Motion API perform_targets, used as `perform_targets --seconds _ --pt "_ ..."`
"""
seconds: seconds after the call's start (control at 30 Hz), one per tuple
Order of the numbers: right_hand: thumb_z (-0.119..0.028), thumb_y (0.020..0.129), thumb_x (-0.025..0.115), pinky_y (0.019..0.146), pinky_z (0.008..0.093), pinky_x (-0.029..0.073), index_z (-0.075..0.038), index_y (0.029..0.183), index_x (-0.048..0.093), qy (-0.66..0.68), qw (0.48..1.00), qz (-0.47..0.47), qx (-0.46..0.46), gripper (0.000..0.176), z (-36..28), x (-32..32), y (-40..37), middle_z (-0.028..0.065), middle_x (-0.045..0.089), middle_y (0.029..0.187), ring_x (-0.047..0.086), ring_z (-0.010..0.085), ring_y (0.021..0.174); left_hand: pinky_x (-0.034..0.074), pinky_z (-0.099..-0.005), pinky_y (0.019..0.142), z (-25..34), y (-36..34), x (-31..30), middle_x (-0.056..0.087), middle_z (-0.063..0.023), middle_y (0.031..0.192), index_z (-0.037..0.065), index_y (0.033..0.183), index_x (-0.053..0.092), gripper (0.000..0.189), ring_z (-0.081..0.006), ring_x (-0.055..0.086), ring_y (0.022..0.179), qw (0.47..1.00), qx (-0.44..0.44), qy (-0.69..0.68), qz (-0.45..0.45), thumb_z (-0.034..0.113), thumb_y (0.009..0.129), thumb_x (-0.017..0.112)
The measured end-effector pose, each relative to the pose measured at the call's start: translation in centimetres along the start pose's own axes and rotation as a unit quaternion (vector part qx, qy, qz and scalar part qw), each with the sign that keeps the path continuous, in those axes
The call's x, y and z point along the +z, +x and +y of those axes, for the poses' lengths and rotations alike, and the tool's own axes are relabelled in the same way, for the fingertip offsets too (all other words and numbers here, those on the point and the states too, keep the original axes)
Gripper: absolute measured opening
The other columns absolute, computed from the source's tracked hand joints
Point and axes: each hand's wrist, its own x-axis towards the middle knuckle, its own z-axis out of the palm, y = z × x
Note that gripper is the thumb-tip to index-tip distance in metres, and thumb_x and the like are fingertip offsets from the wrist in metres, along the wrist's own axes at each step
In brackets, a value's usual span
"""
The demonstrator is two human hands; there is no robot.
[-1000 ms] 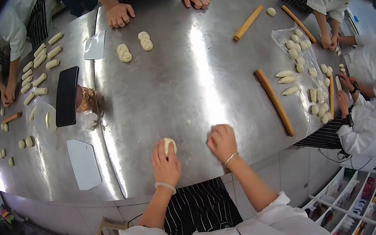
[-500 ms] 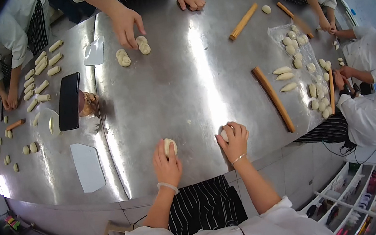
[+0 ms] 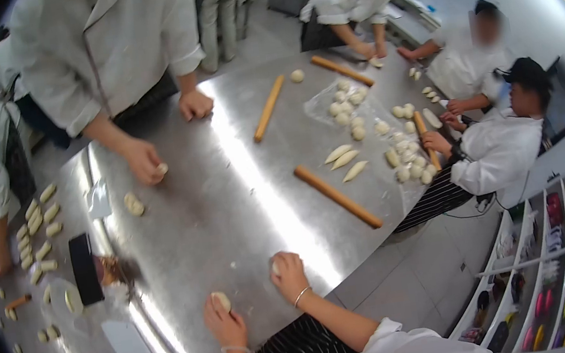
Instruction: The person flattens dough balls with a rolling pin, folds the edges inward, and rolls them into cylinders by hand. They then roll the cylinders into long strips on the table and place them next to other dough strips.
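My left hand [image 3: 224,325] is curled over a pale piece of dough [image 3: 221,300] on the metal table, and part of the dough shows past the fingers. To its right, my right hand [image 3: 291,278] cups a dough ball [image 3: 275,269], mostly hidden by the fingers and palm. Both pieces appear to rest on the table surface [image 3: 197,239]. Across from me, a person's hand [image 3: 143,163] grips a small piece of dough [image 3: 163,169], close to a twisted dough piece [image 3: 134,204].
A rolling pin [image 3: 337,197] lies ahead on the right, near tapered dough pieces [image 3: 345,158] and dough balls [image 3: 409,151] on plastic. To the left are a white scraper [image 3: 130,349], a propped phone [image 3: 85,269] and dough rolls [image 3: 35,222]. Several people work around the table.
The view has swung up and to the right, so the table appears lower and tilted. My hands stay on their dough. The person opposite now has one dough piece in hand.
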Motion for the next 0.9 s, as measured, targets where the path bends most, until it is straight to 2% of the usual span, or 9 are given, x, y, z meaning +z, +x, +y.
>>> perform_targets --seconds 0.07,0.2,0.3,0.4,0.5,0.63,0.7,0.73,0.9 --pt "-0.008 0.073 0.070 0.091 0.0432 0.043 -0.003 0.110 0.056 0.018 0.997 -0.037 -0.068 0.040 1.0 -0.1 0.9 0.0147 0.055 0.112 0.050 0.0348 0.102 0.032 -0.0545 0.106 0.2 0.1 -0.2 0.039 -0.0266 0.140 -0.003 0.141 0.033 0.071 -0.0452 0.040 0.127 1.000 0.003 0.007 0.001 0.003 0.074 0.059" --pt "-0.006 0.076 0.067 0.090 0.0397 0.044 -0.003 0.108 0.058 0.112 0.993 -0.006 0.028 0.034 0.3 -1.8 3.7 0.0148 0.055 0.110 0.049 0.0350 0.103 0.031 -0.0545 0.107 0.4 0.1 -0.4 0.035 -0.0271 0.143 -0.003 0.142 0.032 0.070 -0.0460 0.037 0.130 1.000 -0.005 -0.014 0.009 0.002 0.076 0.055" --pt "-0.012 0.077 0.069 0.092 0.0432 0.042 -0.003 0.110 0.057 0.102 0.994 0.043 -0.015 0.037 0.0 -2.3 7.1 0.0151 0.053 0.112 0.048 0.0343 0.109 0.029 -0.0538 0.108 0.6 0.1 -0.9 0.032 -0.0271 0.145 -0.003 0.143 0.029 0.071 -0.0468 0.035 0.131 0.996 -0.006 -0.077 0.038 0.001 0.076 0.053" --pt "-0.025 0.081 0.070 0.096 0.0455 0.039 -0.005 0.114 0.058 -0.047 0.995 -0.090 -0.008 0.041 1.1 -1.4 8.2 0.0141 0.049 0.125 0.044 0.0335 0.118 0.029 -0.0540 0.108 1.4 0.7 -2.5 0.037 -0.0269 0.141 -0.004 0.138 0.037 0.063 -0.0454 0.037 0.130 0.987 -0.005 -0.144 0.068 0.002 0.077 0.052" --pt "-0.037 0.082 0.069 0.100 0.0517 0.033 -0.007 0.117 0.058 -0.096 0.994 0.026 0.036 0.047 -2.0 -1.6 7.0 0.0150 0.043 0.136 0.036 0.0346 0.129 0.031 -0.0554 0.109 -0.5 -0.6 -4.3 0.044 -0.0327 0.134 -0.007 0.135 0.042 0.060 -0.0498 0.042 0.124 0.997 -0.015 -0.035 0.060 0.009 0.078 0.058" --pt "-0.045 0.082 0.066 0.103 0.0569 0.029 -0.011 0.121 0.057 0.024 0.983 -0.143 -0.110 0.052 -8.5 2.5 -0.5 0.0147 0.039 0.143 0.032 0.0345 0.134 0.034 -0.0568 0.106 -3.7 -3.1 -5.3 0.045 -0.0357 0.131 -0.008 0.133 0.043 0.055 -0.0527 0.043 0.121 0.995 -0.041 0.068 0.064 0.011 0.082 0.055" --pt "-0.039 0.084 0.065 0.102 0.0540 0.031 -0.010 0.114 0.059 0.035 0.965 -0.149 -0.213 0.042 -11.6 4.1 -3.0 0.0139 0.044 0.138 0.035 0.0339 0.131 0.036 -0.0577 0.103 -4.5 -3.1 -5.7 0.046 -0.0363 0.129 -0.009 0.132 0.044 0.052 -0.0531 0.045 0.118 0.995 -0.037 0.082 0.045 0.012 0.085 0.053" --pt "-0.037 0.084 0.065 0.101 0.0520 0.033 -0.010 0.111 0.059 0.041 0.965 -0.143 -0.215 0.039 -11.9 6.1 -3.3 0.0129 0.046 0.133 0.037 0.0329 0.128 0.039 -0.0590 0.098 -5.2 -3.2 -5.2 0.049 -0.0352 0.125 -0.008 0.129 0.046 0.047 -0.0524 0.049 0.112 0.992 0.036 0.081 0.088 0.014 0.088 0.050" --pt "-0.024 0.083 0.067 0.092 0.0434 0.041 -0.008 0.100 0.057 0.096 0.933 -0.220 -0.269 0.025 -10.2 9.3 -0.5 0.0085 0.054 0.112 0.048 0.0283 0.109 0.041 -0.0579 0.095 -4.7 -3.1 -5.9 0.052 -0.0320 0.121 -0.006 0.126 0.050 0.043 -0.0488 0.050 0.111 0.994 0.031 0.084 0.068 0.016 0.089 0.049"
